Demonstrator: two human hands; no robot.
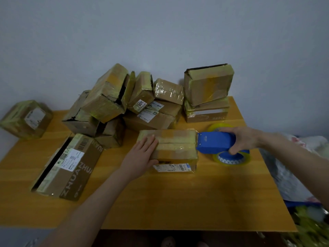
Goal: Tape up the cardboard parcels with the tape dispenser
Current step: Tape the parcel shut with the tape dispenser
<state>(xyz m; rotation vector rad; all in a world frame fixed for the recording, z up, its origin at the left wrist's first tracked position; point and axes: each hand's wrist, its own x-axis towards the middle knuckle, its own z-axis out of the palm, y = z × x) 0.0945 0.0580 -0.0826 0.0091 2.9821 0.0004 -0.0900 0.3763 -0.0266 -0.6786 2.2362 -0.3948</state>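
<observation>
Okay, pressed left hand [142, 154] flat on taped cardboard parcel [176, 141] at table centre, fingers straight and close together. Gripped blue tape dispenser [215, 141] with right hand [240, 138], fingers curled round its body, nose at parcel's right edge. Worked on orange wooden table [178, 202] against plain grey wall [160, 32]. Noted heap of taped parcels [142, 100] behind, long ZHUAN box [71, 164] at left.

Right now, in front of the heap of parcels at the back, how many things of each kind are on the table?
Cardboard parcels: 2, one under the left hand, one long box further left.
Tape dispenser: 1, blue, in the right hand.
Total: 3.
</observation>
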